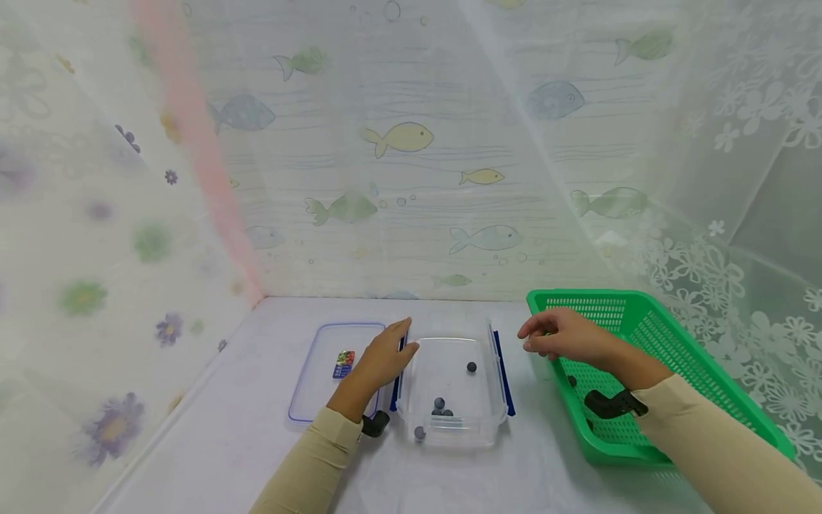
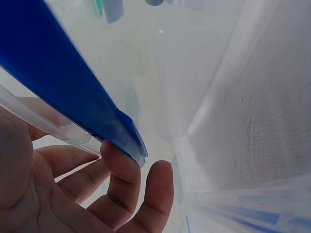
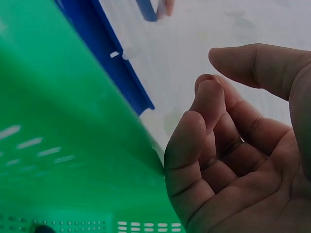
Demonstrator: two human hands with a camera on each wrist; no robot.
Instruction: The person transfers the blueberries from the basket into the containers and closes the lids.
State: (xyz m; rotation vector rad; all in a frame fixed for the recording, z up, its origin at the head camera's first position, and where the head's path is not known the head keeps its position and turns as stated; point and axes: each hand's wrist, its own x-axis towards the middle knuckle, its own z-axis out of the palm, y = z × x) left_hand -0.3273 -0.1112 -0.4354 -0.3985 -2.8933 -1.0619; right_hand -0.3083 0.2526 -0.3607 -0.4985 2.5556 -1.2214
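Observation:
My left hand [image 1: 380, 359] grips the left side of a clear plastic box [image 1: 452, 348], thumb over the rim. In the left wrist view its curled fingers touch the blue side latch [image 2: 92, 82]. Several small dark balls lie in the box, one ball [image 1: 472, 367] toward the back and another ball [image 1: 439, 402] in a cluster near the front. A ball [image 1: 419, 432] shows at the front left corner; cannot tell if it is inside. My right hand [image 1: 574, 338] hovers over the left rim of a green basket [image 1: 632, 455], fingers loosely bent, holding nothing.
A clear lid [image 1: 308, 400] with a bluish edge lies left of the box, bearing a small colourful label [image 1: 343, 364]. Dark balls, one ball [image 1: 572, 381] among them, lie in the basket. Patterned curtains [image 1: 398, 214] stand behind the white table [image 1: 218, 435].

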